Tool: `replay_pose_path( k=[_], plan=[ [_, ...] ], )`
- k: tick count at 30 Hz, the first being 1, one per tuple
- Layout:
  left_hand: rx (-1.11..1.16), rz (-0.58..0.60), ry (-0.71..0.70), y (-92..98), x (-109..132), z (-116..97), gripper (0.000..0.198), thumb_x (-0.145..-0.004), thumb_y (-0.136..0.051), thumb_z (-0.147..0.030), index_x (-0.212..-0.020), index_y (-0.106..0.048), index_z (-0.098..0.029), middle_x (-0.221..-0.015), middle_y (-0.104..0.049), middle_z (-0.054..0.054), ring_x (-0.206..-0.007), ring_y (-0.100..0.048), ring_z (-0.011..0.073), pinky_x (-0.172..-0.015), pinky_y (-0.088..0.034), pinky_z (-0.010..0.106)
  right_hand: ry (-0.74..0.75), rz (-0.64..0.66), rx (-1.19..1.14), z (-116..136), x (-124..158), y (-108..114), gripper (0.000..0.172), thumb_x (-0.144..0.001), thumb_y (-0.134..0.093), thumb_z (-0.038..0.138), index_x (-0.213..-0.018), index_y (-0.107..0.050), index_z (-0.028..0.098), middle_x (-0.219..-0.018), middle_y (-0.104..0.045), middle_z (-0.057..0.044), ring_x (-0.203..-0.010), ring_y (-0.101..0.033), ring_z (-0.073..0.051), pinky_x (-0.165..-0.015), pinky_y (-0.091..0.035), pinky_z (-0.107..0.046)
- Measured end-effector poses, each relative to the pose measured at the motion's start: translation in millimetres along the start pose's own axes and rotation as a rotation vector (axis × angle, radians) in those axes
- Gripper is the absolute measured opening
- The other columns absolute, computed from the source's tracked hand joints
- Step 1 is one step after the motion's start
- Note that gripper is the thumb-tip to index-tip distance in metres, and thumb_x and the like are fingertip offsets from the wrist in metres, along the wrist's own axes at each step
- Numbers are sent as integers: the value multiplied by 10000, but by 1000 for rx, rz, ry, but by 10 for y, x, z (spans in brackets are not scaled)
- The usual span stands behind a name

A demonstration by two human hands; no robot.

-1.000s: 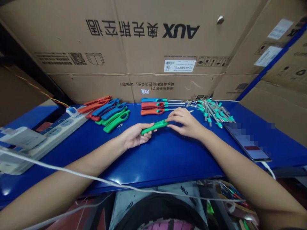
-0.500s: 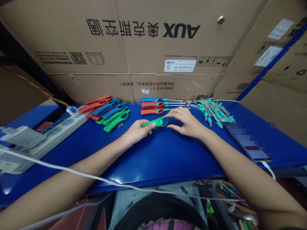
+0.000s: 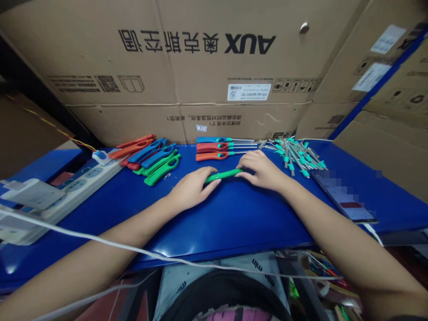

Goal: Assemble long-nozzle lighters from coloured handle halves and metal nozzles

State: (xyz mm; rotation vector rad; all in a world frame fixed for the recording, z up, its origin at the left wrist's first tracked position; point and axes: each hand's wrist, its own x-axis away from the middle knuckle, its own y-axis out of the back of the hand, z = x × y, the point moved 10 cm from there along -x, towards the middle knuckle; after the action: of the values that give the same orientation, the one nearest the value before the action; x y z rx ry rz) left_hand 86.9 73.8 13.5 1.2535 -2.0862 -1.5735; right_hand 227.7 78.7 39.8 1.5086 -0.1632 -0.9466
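Note:
A green lighter handle [image 3: 224, 174] lies lengthwise between my two hands just above the blue table [image 3: 217, 223]. My left hand [image 3: 193, 186] grips its left end with closed fingers. My right hand [image 3: 261, 170] is closed over its right end. Behind the hands lie three assembled lighters [image 3: 220, 147] in blue, red and orange, their metal tubes pointing right. A heap of metal tubes with teal tips [image 3: 297, 154] lies just right of my right hand. At the back left is a pile of empty handles [image 3: 150, 156] in orange, blue and green.
A white power strip [image 3: 63, 187] and a white box sit at the left, with a white cable crossing the front. A phone [image 3: 344, 198] lies at the right. Large cardboard boxes [image 3: 200, 67] wall off the back and right.
The green handle has been turned from showing its trigger loop to lying edge-on and lower. My left hand has closed further over its end; my right hand shifted slightly along it.

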Motion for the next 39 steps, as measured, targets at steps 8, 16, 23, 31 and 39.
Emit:
replay_pose_path(
  k=[8,16,23,31,39],
  plan=[
    [-155,76,12,-80,15,2,418,-993,-448,-487,-1278,-556,-200,-1216,-674,87,-1048,-669,264,-796,-533,344,-28,61,-6,45,-34,-114,193,-909,-652,398,-950,-612,214,-986,-685,-57,-963,-578,-238,-875,-380,-388],
    [-301,18,24,57,-7,51,412,-985,-480,-443,-1297,-555,-185,-1192,-670,84,-1052,-667,268,-802,-536,351,-235,48,193,-487,113,-15,247,-860,-697,322,-1084,-661,224,-1130,-676,-103,-1120,-550,-335,-955,-372,-514],
    [-301,-32,-7,94,7,-15,418,-979,-493,-447,-1312,-543,-199,-1203,-667,74,-1061,-662,253,-816,-535,333,-73,17,127,-213,36,10,145,-908,-662,303,-1003,-717,209,-1027,-737,-64,-1018,-599,-262,-961,-333,-465],
    [-339,-20,-7,66,23,-77,429,-965,-526,-435,-1341,-526,-229,-1214,-662,49,-1009,-686,243,-741,-528,319,8,55,16,34,2,-95,210,-937,-629,348,-1030,-731,190,-988,-736,-71,-973,-608,-221,-934,-356,-398],
    [-323,1,42,68,0,25,428,-901,-639,-446,-1278,-576,-253,-1188,-680,28,-982,-689,228,-674,-477,282,-9,104,-55,-41,27,-93,218,-945,-615,356,-987,-733,178,-927,-741,-73,-895,-629,-215,-886,-399,-387]
  ],
)
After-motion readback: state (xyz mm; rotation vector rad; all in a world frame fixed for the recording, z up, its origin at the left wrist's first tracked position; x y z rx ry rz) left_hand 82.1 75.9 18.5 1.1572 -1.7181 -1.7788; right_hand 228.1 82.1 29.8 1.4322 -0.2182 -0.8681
